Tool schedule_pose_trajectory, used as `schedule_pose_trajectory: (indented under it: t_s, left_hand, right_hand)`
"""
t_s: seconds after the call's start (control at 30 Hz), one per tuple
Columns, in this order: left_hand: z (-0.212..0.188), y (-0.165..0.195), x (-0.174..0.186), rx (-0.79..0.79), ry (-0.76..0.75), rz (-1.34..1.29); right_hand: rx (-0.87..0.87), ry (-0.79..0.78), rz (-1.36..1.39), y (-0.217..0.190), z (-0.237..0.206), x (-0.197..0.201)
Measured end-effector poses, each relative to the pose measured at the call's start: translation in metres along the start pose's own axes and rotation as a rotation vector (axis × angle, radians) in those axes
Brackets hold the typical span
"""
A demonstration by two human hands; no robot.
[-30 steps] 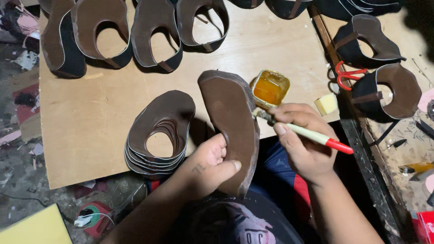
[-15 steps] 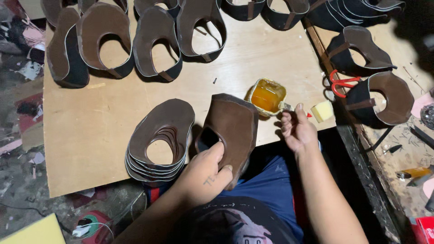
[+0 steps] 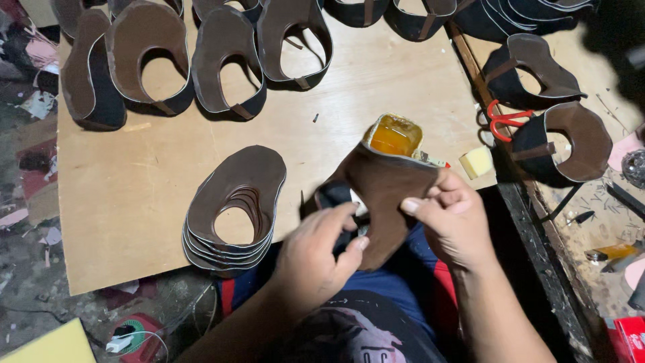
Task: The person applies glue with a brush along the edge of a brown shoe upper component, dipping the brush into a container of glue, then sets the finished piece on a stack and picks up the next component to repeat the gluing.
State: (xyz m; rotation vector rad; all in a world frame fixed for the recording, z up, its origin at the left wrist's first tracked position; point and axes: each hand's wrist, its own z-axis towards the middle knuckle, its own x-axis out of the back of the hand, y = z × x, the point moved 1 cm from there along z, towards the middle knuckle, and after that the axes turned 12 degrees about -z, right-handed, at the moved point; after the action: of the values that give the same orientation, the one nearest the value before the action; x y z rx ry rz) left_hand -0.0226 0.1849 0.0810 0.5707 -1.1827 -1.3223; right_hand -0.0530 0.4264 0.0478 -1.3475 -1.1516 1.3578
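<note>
**Both hands gripping 1 brown shoe upper at the near edge of the board**

The left hand [image 3: 316, 252] is closing its fingers and thumb around the near-left part of a brown leather shoe upper with a dark lining [image 3: 383, 202], pinching it beside the cut-out opening. The right hand [image 3: 453, 215] is gripping the upper's right edge, thumb lying across the brown face and fingers curled behind it. The piece is being held above the lap, overhanging the near edge of the pale plywood work board [image 3: 134, 195].

The upper's long axis is running from near-left to far-right; its broad end is pointing far and right, almost touching the small open tin of amber glue [image 3: 394, 136]. The piece is lying between the 2 hands, with both touching it and neither clearly the nearer.

Just left of the left hand, a stack of flat brown uppers [image 3: 235, 208] is resting on the board. A pale yellow sponge block [image 3: 477, 161] is sitting right of the tin, and red-handled scissors [image 3: 504, 119] are lying farther right. More curved uppers [image 3: 148, 60] are standing in a row along the far edge.
</note>
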Motion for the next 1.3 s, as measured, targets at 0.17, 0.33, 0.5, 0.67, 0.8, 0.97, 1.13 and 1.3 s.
schedule_pose_trajectory:
  t_s: [0.17, 0.33, 0.5, 0.67, 0.8, 0.97, 1.13, 1.3]
  left_hand:
    - [-0.003, -0.013, 0.024, 0.056, 0.514, -0.428]
    - [-0.010, -0.026, 0.007, 0.680, 0.175, -1.684]
    - [-0.029, -0.021, 0.000, 0.482, -0.222, -2.015]
    - [-0.030, -0.030, 0.005, 0.578, 0.046, -1.698]
    - [-0.027, -0.031, 0.003, 0.555, 0.143, -1.379]
    - [-0.016, -0.049, 0.009, 0.558, 0.261, -0.802]
    - [-0.018, -0.067, -0.001, 0.434, 0.364, -0.260]
    - [-0.021, -0.082, -0.003, 0.367, 0.327, 0.102]
  right_hand:
    - [0.105, 0.005, 0.266, -0.031, -0.019, 0.009]
    - [0.083, -0.173, 0.576, -0.026, -0.027, -0.001]
    - [-0.011, -0.188, 0.714, 0.006, -0.025, -0.013]
    - [-0.032, -0.121, 0.599, 0.017, -0.023, -0.013]
    - [-0.015, 0.069, 0.415, 0.015, -0.025, -0.005]
    - [0.163, 0.249, 0.063, 0.003, -0.042, -0.001]
    - [0.419, 0.253, -0.481, -0.012, -0.079, -0.028]
    - [0.796, -0.026, -0.863, -0.036, -0.091, -0.040]
